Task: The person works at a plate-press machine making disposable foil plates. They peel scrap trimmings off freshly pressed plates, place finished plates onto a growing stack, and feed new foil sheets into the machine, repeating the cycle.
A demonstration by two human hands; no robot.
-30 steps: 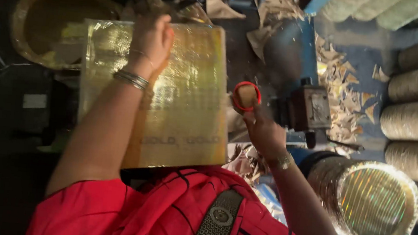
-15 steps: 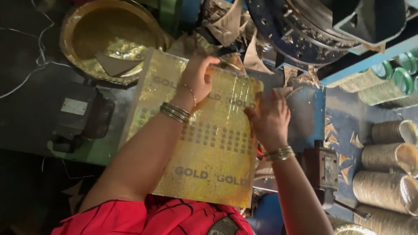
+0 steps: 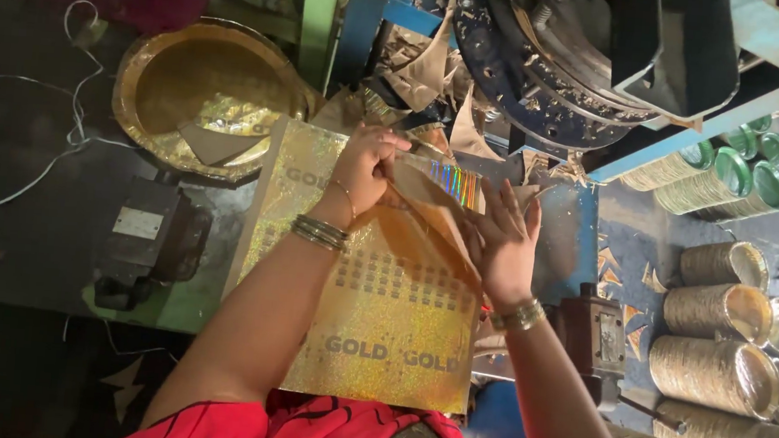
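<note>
A stack of shiny gold foil sheets (image 3: 381, 320) lies in front of me, reaching from my lap to the machine. My left hand (image 3: 364, 166) pinches the far corner of the top sheet (image 3: 431, 218) and peels it up, so its brown underside shows. My right hand (image 3: 502, 242) rests with fingers spread on the lifted sheet's right edge, beside the fold. Bangles sit on both wrists.
A big gold bowl (image 3: 200, 93) with scraps stands at the far left. The press machine (image 3: 597, 59) looms ahead, with paper offcuts (image 3: 429, 74) below it. Stacks of gold plates (image 3: 723, 338) and green-rimmed plates (image 3: 727, 171) lie to the right. A dark motor block (image 3: 142, 241) sits left.
My right hand dropped the red-ringed object and came to the sheets. My left hand has gripped the top sheet's far corner and folded it back. The view tilted up toward the machine.
</note>
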